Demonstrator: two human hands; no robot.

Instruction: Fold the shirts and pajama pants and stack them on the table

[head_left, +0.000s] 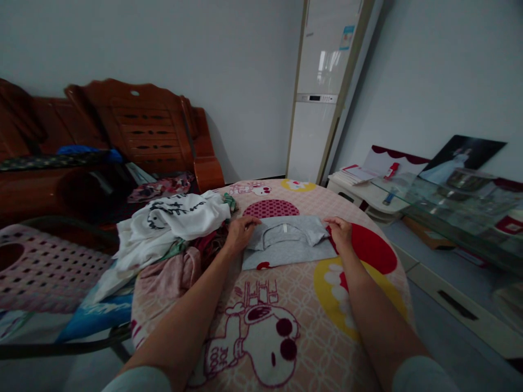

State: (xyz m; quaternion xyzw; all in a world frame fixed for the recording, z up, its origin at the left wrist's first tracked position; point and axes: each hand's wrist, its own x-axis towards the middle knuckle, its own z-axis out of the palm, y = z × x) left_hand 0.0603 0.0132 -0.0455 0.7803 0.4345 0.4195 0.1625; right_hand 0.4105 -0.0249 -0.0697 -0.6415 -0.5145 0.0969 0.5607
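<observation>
A grey T-shirt lies folded into a rough rectangle on the round table, its neckline and white label facing up. My left hand pinches the shirt's far left corner between thumb and fingers. At the far right corner, my right hand has its fingertips closed on the cloth. A bit of red print shows at the shirt's near edge. The patterned tablecloth, with a cartoon dog and coloured circles, spreads beneath it.
Left on the table is a heap of clothes, white on top, with a pink garment in front. A pink woven chair stands beside it. Behind are a wooden sofa and a tall air conditioner. A glass shelf stands right.
</observation>
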